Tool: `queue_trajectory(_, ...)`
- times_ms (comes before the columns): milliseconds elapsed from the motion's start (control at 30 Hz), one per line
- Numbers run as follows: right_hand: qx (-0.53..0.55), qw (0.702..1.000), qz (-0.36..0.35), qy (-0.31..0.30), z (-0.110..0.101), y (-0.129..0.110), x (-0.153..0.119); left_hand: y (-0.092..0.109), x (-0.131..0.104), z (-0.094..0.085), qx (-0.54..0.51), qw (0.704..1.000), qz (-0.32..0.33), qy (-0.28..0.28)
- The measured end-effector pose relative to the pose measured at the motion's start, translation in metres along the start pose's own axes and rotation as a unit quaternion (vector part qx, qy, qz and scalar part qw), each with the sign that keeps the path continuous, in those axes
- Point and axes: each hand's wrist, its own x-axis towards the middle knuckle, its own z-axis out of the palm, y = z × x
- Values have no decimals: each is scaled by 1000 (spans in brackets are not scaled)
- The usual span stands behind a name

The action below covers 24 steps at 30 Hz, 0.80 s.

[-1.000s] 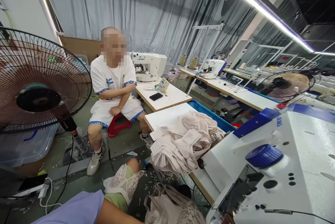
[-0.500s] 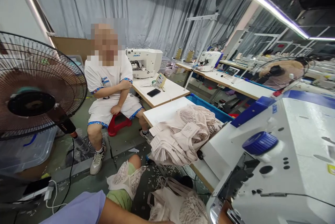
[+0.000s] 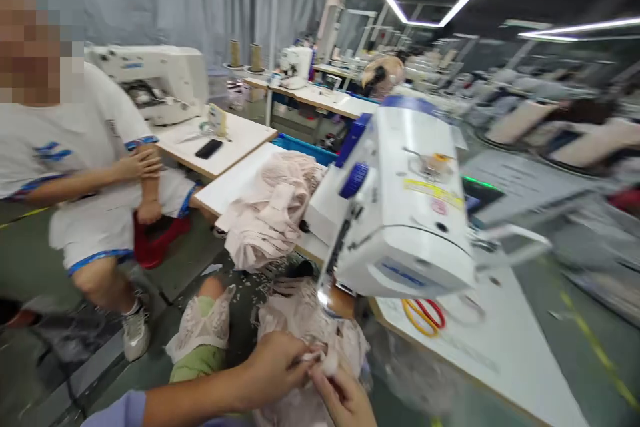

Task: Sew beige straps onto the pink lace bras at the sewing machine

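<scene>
My left hand (image 3: 280, 367) and my right hand (image 3: 347, 394) meet low in the middle of the head view. Their fingertips pinch a pale beige bra (image 3: 287, 310), whose fabric hangs down over my lap. Blur hides exactly which part of it lies between the fingers. Another lace bra (image 3: 203, 324) is draped over my left knee, on green cloth. Just beyond my hands stands a white and blue sewing machine (image 3: 407, 214). On the table to its left is a heap of beige bras (image 3: 275, 207).
Scissors with red and yellow handles (image 3: 424, 317) lie on the machine table (image 3: 505, 340) at the right. A seated person (image 3: 100, 167) is at the left, arms folded across. Behind, a second sewing machine (image 3: 150, 84) and a phone (image 3: 209, 148) sit on another table.
My view has swung to the right, so the fan at the left is gone from sight. Both hands now show together at the bra; before, only my left arm was plainly visible.
</scene>
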Motion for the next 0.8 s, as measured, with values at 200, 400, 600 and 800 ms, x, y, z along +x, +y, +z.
queue_trajectory(200, -25, 998, -21, 48, -2, -25, 9, 1, 7, -11, -9, 999, 32, -34)
queue_trajectory(400, -1, 999, 6, 38, -13, -17, 8, 8, 14, -14, -33, 998, 15, -59)
queue_trajectory(600, 17, 1000, -17, 2, -26, -24, 17, 17, 23, -20, -71, 993, 0, -94)
queue_trajectory(800, 50, 999, -16, 14, -32, -21, 24, 20, 31, -29, -126, 985, -8, -116)
